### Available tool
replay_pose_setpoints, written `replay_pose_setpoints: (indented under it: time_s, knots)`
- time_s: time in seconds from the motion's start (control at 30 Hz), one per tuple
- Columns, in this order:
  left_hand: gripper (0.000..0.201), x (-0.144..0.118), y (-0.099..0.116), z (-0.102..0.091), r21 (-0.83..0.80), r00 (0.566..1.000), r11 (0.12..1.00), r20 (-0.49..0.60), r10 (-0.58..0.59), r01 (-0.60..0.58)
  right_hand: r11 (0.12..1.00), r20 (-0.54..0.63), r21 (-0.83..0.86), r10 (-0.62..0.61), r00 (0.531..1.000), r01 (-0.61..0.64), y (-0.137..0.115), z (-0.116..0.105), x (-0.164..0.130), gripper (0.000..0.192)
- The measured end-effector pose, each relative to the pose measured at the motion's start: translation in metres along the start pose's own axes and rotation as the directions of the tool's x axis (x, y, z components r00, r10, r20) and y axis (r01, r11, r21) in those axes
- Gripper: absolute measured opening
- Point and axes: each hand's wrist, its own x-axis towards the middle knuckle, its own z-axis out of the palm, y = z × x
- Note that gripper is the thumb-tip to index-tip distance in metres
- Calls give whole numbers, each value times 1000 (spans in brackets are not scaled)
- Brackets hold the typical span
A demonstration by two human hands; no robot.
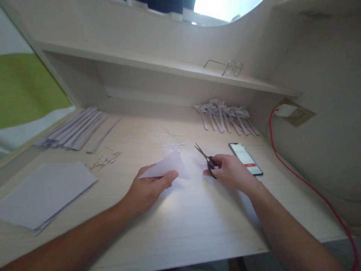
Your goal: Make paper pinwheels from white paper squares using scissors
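Note:
A folded piece of white paper (169,165), roughly triangular, is pinched between the thumb and fingers of my left hand (150,184) over the middle of the desk. My right hand (229,171) has its fingers in the black handles of a pair of scissors (207,156). The blades point up and left, slightly apart, and do not touch the paper. Just beyond the paper lie several thin paper slivers (170,137). My right hand is close to a phone (245,158) lying on the desk.
White sheets (47,192) are stacked at left, near small pale sticks (105,160). Behind them lie several folded paper strips (73,130). Folded paper pieces with stems (224,114) sit at the back right. Eyeglasses (234,67) rest on the shelf. A red cable (304,178) runs down the right side.

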Motion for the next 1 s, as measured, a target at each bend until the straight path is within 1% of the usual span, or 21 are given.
replay_pose_setpoints:
  time_s: [0.1, 0.17, 0.27, 0.33, 0.4, 0.43, 0.47, 0.53, 0.6, 0.63, 0.67, 0.7, 0.73, 0.77, 0.83, 0.9, 0.97, 1.0]
  knots:
    - [30, -1, 0, 2, 20, 1000, 1000, 16, 24, -25, 994, -84, -71, 76, 994, -82, 8, -4, 3, 32]
    - [29, -1, -1, 3, 24, 999, 999, 28, 42, -42, 992, -109, -83, 88, 990, -97, 10, -5, 2, 31]
    - [27, -1, -4, 4, 18, 997, 998, 42, 65, -66, 993, -61, -96, 59, 996, -65, 10, -7, -1, 19]
    - [25, -1, -5, 5, 2, 996, 997, 55, 74, -75, 996, 16, -84, 37, 999, -36, 11, -10, -3, 10]
    - [24, -1, -5, 5, -23, 995, 997, 64, 74, -72, 998, 76, -68, -7, 997, 12, 13, -13, -4, 8]
    - [23, -2, -4, 5, -34, 995, 997, 69, 70, -68, 997, 81, -65, -41, 996, 46, 13, -15, -4, 8]
    - [23, -2, -2, 5, -41, 995, 997, 74, 71, -68, 994, 66, -63, -81, 995, 85, 13, -17, -4, 8]
    - [22, -2, 1, 5, -53, 993, 995, 83, 85, -81, 986, -19, -5, -166, 986, 166, 8, -18, -6, 12]
    - [20, -3, 2, 5, -63, 990, 993, 101, 102, -96, 951, -144, 162, -241, 960, 263, -4, -15, -11, 16]
    - [18, -3, 2, 6, -74, 988, 992, 110, 110, -103, 906, -220, 283, -257, 941, 314, -13, -11, -15, 16]
    - [17, -3, 2, 7, -89, 986, 991, 122, 115, -104, 851, -265, 370, -287, 921, 372, -21, -7, -19, 13]
    - [14, -3, 1, 8, -106, 983, 989, 136, 120, -106, 793, -315, 422, -326, 892, 439, -30, -1, -24, 11]
    - [12, -2, -1, 9, -121, 981, 987, 150, 126, -109, 747, -339, 459, -353, 872, 481, -38, 5, -29, 8]
    - [10, -2, -2, 10, -136, 978, 984, 162, 134, -112, 718, -367, 475, -363, 856, 508, -45, 11, -33, 6]
    - [7, -1, -7, 12, -157, 972, 980, 181, 148, -120, 708, -399, 468, -365, 841, 529, -53, 22, -39, 2]
    - [7, 0, -10, 13, -172, 970, 976, 184, 162, -131, 708, -423, 441, -378, 824, 551, -55, 30, -40, 5]
    - [7, 0, -12, 15, -188, 973, 975, 175, 151, -117, 710, -436, 431, -377, 817, 557, -53, 36, -40, 8]
    - [7, 1, -12, 15, -194, 975, 975, 171, 139, -106, 711, -437, 443, -360, 824, 546, -51, 38, -39, 10]
